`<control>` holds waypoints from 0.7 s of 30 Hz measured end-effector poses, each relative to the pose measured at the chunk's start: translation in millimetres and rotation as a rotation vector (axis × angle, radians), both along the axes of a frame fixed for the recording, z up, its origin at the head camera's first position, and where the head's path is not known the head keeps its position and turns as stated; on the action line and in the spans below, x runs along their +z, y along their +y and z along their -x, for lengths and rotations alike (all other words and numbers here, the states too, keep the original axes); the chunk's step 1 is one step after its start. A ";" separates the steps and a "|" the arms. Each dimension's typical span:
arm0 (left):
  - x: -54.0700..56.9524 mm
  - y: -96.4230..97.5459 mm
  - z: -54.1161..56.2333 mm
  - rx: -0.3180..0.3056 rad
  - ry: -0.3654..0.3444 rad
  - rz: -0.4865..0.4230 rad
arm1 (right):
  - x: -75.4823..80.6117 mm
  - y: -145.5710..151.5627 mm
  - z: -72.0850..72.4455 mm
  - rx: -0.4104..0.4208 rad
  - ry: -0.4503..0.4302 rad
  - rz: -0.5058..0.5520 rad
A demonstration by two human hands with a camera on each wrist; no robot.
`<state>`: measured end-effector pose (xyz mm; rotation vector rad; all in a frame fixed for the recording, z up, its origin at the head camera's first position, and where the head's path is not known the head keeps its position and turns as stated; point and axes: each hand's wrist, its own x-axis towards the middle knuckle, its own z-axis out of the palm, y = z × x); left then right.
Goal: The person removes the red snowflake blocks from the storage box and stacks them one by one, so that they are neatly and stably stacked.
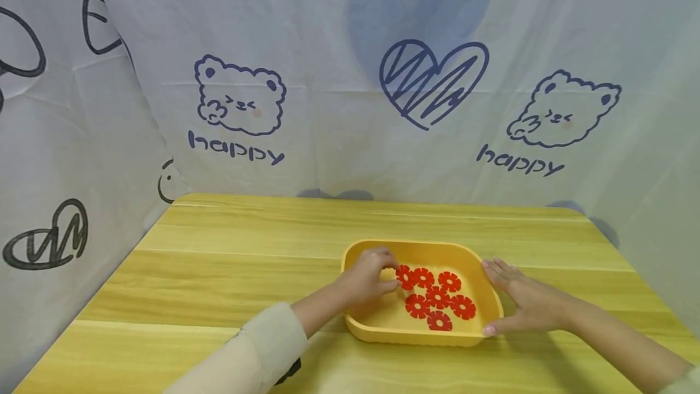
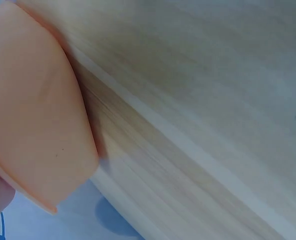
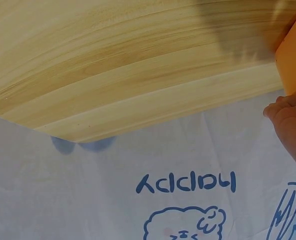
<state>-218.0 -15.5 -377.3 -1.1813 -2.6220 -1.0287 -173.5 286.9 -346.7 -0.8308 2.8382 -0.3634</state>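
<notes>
A yellow plastic tray point(image 1: 415, 338) stands on the table with several red notched snowflake discs point(image 1: 437, 297) in it. My left hand point(image 1: 367, 278) reaches over the tray's left side. Its thumb and fingertips pinch the leftmost snowflake disc point(image 1: 404, 277), which looks tilted. My right hand point(image 1: 527, 304) rests against the tray's right end, thumb at the front corner and fairly straight fingers at the back. In the left wrist view the tray's outer wall point(image 2: 37, 110) shows, with only a bit of the hand. The right wrist view catches the right fingers point(image 3: 290, 112) beside the tray's corner point(image 3: 295, 55).
The wood-grain table point(image 1: 219, 272) stretches out on both sides of the tray. Behind it hangs a white cloth point(image 1: 328, 126) printed with bears and hearts. A small black object point(image 1: 290, 371) shows beneath the left sleeve.
</notes>
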 end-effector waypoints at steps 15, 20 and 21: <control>2.3 -23.6 -10.2 0.023 0.183 -0.170 | 0.3 0.5 0.2 0.007 0.004 0.006; 1.5 -31.8 -13.4 0.021 0.220 -0.243 | -0.1 1.1 0.2 0.002 -0.003 0.012; 0.9 -33.1 -13.9 0.024 0.223 -0.251 | 0.2 1.5 0.1 0.002 -0.007 0.014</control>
